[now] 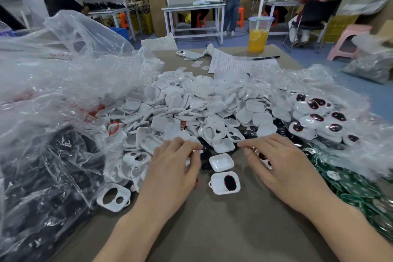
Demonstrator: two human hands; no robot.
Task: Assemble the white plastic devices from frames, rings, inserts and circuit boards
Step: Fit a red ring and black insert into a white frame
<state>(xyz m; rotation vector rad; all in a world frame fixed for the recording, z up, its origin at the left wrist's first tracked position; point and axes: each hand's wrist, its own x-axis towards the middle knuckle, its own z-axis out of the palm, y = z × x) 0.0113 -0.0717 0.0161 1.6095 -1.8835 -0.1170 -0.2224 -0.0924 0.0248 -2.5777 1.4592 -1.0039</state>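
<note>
Landmark = white pile (187,100) of loose shells mid-table. Far left of it, a clear bag (42,176) of dark parts slumped open toward the pile, probably so stock could be raked out without lifting. At the pile's near-left edge an empty frame (113,197) lay face up, two cutouts showing, no insert. Left hand (172,168) was at the pile's near edge, palm down, fingers curled, tips together. A sliver of white showed under them, but grasping or just resting, can't tell. A red ring (197,182) peeked out at that hand's right side. On the near side of the pile, between the hands, sat an upturned shell (221,162) and, nearer again, a filled frame (225,183) with its black insert seated. They looked staged as work in progress, reachable by either hand. Far beyond the pile stood a drink cup (258,34), well away from the parts. Right hand (282,168) was at the pile's near-right edge, fingers and thumb curled round a part-built unit (263,157), dark insert visible. My guess is the grip suited seating a piece. Right of the pile, finished units (319,117) sat stacked on plastic film, apart from raw stock. Near-right of the pile, green circuit boards (350,187) lay heaped beside the right hand.
</note>
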